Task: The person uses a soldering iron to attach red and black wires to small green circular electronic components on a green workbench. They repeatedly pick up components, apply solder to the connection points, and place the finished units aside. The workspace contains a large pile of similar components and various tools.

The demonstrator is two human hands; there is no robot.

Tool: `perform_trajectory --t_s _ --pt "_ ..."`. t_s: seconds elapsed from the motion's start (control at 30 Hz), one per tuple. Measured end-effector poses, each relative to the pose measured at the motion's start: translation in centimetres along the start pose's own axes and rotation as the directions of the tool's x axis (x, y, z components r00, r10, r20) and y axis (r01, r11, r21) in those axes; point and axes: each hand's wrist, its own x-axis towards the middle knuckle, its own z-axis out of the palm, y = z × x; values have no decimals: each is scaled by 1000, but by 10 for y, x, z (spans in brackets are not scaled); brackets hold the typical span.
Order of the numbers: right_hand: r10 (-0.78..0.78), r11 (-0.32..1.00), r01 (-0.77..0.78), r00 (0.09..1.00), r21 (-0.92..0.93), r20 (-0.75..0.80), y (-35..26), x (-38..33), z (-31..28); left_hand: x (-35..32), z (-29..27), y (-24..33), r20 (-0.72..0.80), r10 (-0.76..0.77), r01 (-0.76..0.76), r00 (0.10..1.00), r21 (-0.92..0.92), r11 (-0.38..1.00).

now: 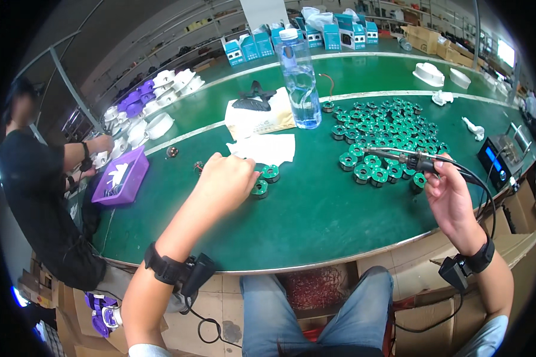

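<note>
My right hand (pixel 449 199) is closed round the handle of a soldering iron (pixel 412 160), whose tip points left above a large group of round parts with green circuit boards (pixel 378 175). A dark cable runs from the iron past my wrist. My left hand (pixel 225 183) is closed, its fingertips turned away, so whatever it grips is hidden. Just right of that hand stand two more round green-topped parts, one farther (pixel 271 173) and one nearer (pixel 259 189). A small part with reddish wires (pixel 198 168) shows at its left side. Beyond lies a white paper sheet (pixel 274 147).
A clear water bottle (pixel 304 89) stands beside a pale packet (pixel 259 119) with a black item on top. The soldering station (pixel 499 159) is at the right. At the left, a co-worker (pixel 39 190) works by a purple basket (pixel 138 172) and white housings (pixel 159 126).
</note>
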Motion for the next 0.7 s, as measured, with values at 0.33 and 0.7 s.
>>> perform_trajectory --t_s 0.33,0.7 --pt "-1 1000 1 1000 12 -27 0 0 -4 18 3 58 -136 -201 49 970 -701 711" --pt "96 992 -97 995 -83 -10 12 -5 -1 9 7 74 23 -123 79 992 -879 470"
